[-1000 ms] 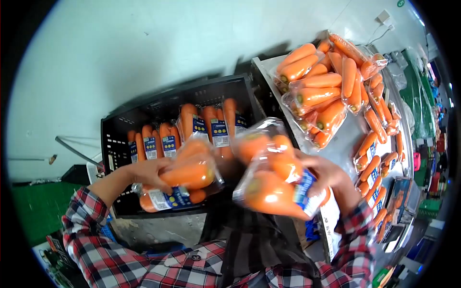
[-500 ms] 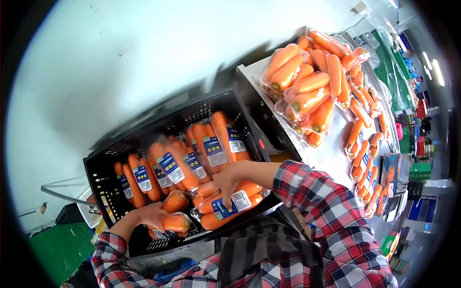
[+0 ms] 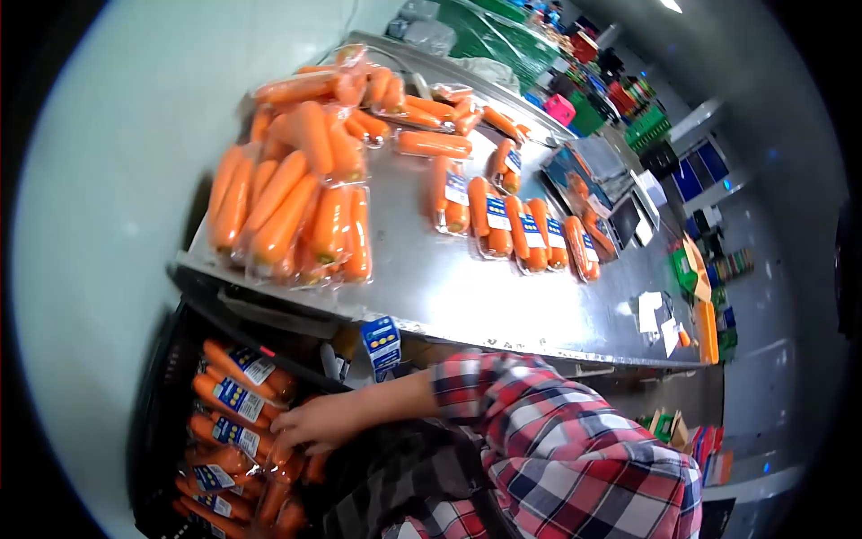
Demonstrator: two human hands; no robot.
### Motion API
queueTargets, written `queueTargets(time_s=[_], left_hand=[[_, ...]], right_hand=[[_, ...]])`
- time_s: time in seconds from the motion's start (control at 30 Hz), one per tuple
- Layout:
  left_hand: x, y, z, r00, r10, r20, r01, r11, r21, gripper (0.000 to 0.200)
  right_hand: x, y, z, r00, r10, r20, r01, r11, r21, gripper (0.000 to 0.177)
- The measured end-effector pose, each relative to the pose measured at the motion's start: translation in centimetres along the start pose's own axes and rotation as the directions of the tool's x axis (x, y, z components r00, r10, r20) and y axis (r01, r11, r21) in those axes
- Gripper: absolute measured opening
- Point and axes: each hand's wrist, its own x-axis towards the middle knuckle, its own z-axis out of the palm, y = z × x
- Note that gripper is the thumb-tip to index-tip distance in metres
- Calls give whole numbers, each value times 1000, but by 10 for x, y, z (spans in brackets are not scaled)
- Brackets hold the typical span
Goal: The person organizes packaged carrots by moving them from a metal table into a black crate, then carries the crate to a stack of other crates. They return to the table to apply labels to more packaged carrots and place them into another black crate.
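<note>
Orange carrots in clear, blue-and-white-labelled packs [image 3: 235, 399], located inside black plastic crate [image 3: 154, 422], right hand [image 3: 314, 424] on the packs, fingers partly curled, clamping indeterminable from this view, stainless-steel table [image 3: 404, 278] beside crate, supporting heaped clear-bagged carrots [image 3: 296, 198].

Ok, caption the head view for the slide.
Right hand at labelled carrot packs in a black crate, beside a metal table bearing more packed carrots.

Carrots [image 3: 285, 193] orange; labels [image 3: 238, 400] blue and white with yellow dots; crate [image 3: 160, 422] black; table [image 3: 404, 260] silver-gray; sleeve [image 3: 575, 431] red, white, navy plaid; wall [image 3: 99, 180] pale gray-green.
</note>
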Motion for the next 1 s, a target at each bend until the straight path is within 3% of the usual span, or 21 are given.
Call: queueTargets(time_s=[0.07,0.13,0.17,0.2,0.23,0.27,0.3,0.37,0.4,0.5,0.53,0.6,0.67,0.7,0.73,0.8,0.83,0.9,0.93,0.97,1.0], left_hand=[[-3,-2,-1,998,-62,-16,61,997,-49,35],[-10,10,-12,992,-39,-120,29,996,-83,26],[-15,30,-22,976,14,-215,-30,997,-72,22],[-27,68,-39,909,155,-387,-151,988,41,31],[-31,115,-55,885,187,-425,-204,979,6,33],[-34,167,-70,859,218,-463,-258,966,-24,35],[-36,223,-84,831,246,-499,-313,948,-53,37],[-21,321,-97,781,309,-543,-431,895,-110,41],[-1,365,-99,763,342,-549,-490,860,-144,48],[62,495,-102,542,709,-450,-612,701,367,41],[88,528,-103,473,784,-401,-617,620,485,42],[145,590,-110,363,883,-299,-597,466,652,45],[196,647,-119,314,916,-250,-463,378,802,48],[227,667,-127,283,918,-278,-400,376,836,48],[258,679,-134,255,917,-307,-334,382,862,48],[317,683,-142,332,830,-449,-118,508,853,46],[337,682,-145,357,780,-513,-2,550,835,46],[354,672,-143,372,735,-567,-219,663,716,46],[362,669,-143,380,710,-593,-325,703,633,46],[368,663,-149,380,738,-557,-291,667,686,48],[364,666,-148,357,624,-695,-388,776,497,51]], right_hand=[[-49,-12,-48,925,-74,-372,102,993,55,37],[-112,4,-85,755,154,-637,-136,988,77,31],[-150,28,-98,649,133,-749,-275,959,-68,34],[-189,52,-112,482,300,-823,-460,886,54,37],[-226,74,-126,351,247,-903,-658,752,-50,40],[-269,97,-148,335,61,-940,-699,685,-205,41],[-303,98,-169,302,56,-952,-830,507,-234,37],[-372,107,-199,90,148,-985,-955,292,-43,38],[-401,116,-206,-88,252,-964,-953,261,155,44],[-460,151,-197,-91,571,-816,-987,-162,-4,49],[-477,181,-171,-35,392,-919,-997,-78,5,51],[-484,189,-165,-33,378,-925,-999,-26,26,53],[-490,173,-177,-44,506,-862,-969,188,160,51],[-498,149,-188,-21,418,-908,-967,224,125,49],[-517,147,-193,-100,436,-895,-927,285,242,47],[-545,142,-182,-139,366,-920,-982,69,176,48],[-554,151,-174,-183,392,-902,-974,50,220,49],[-559,163,-170,-241,458,-856,-954,53,297,53],[-564,159,-177,-284,489,-825,-884,200,423,55],[-570,149,-182,-317,534,-783,-773,333,540,58],[-575,145,-185,-337,582,-740,-628,447,637,60]])
